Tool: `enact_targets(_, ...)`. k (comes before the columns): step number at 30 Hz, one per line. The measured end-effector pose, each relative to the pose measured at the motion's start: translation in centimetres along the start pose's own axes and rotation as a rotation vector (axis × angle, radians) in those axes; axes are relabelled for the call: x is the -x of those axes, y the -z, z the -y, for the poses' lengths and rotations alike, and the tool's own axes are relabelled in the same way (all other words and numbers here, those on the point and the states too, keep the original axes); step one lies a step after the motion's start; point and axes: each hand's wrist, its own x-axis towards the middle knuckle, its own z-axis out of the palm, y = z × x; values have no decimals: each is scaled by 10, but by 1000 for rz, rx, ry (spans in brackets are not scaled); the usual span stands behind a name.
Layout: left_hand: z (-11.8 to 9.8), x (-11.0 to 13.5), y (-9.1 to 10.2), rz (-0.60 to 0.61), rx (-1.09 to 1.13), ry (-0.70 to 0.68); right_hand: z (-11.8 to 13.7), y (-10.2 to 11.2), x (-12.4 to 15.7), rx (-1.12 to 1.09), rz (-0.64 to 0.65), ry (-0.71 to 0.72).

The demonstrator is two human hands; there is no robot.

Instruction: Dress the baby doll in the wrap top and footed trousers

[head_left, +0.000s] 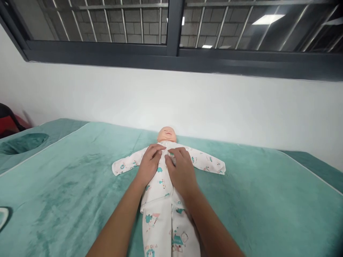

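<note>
A baby doll (167, 134) lies on its back, head toward the wall, dressed in a white printed long-sleeved shirt (160, 184) and matching trousers (157, 228). Both sleeves are spread out to the sides. My left hand (150, 160) rests on the left side of the shirt's chest, fingers loosely bent near the collar. Opposite it, my right hand (183, 169) touches the other side of the chest, its thumb and forefinger apart with a bit of printed cloth showing between them. The doll's hands are hidden inside the sleeves.
A green plush cover (80, 185) lies under the doll, with a round hollow (25, 142) at the far left. Behind stand a white wall (120, 96) and a dark-framed barred window (173, 28). A red and black object (9, 123) is at the left edge.
</note>
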Motion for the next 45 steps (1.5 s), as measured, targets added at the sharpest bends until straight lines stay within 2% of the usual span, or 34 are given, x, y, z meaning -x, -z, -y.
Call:
enact_targets(5,-5,2,0,18,-38,-12,3,8,-1,-25,69,-186)
enact_targets(8,-7,0,0,55,-102,-7,-5,13,-9,-76,130,-233)
enact_targets(11,-10,1,1,75,-127,17,-10,16,-11,-208,164,-269)
enact_targets(17,-16,0,0,73,-125,57,-14,17,-13,-486,183,-433)
enact_targets(23,-20,-1,1,76,-2,127,-20,17,-16,-566,160,-405)
enact_targets(27,-21,0,1,86,3,106,-20,15,-14,-620,157,-407)
enact_targets(37,-22,0,0,131,5,41,-17,10,-16,-577,88,-382)
enact_targets(45,-18,0,-4,17,-27,88,-20,7,-19,-509,83,-368)
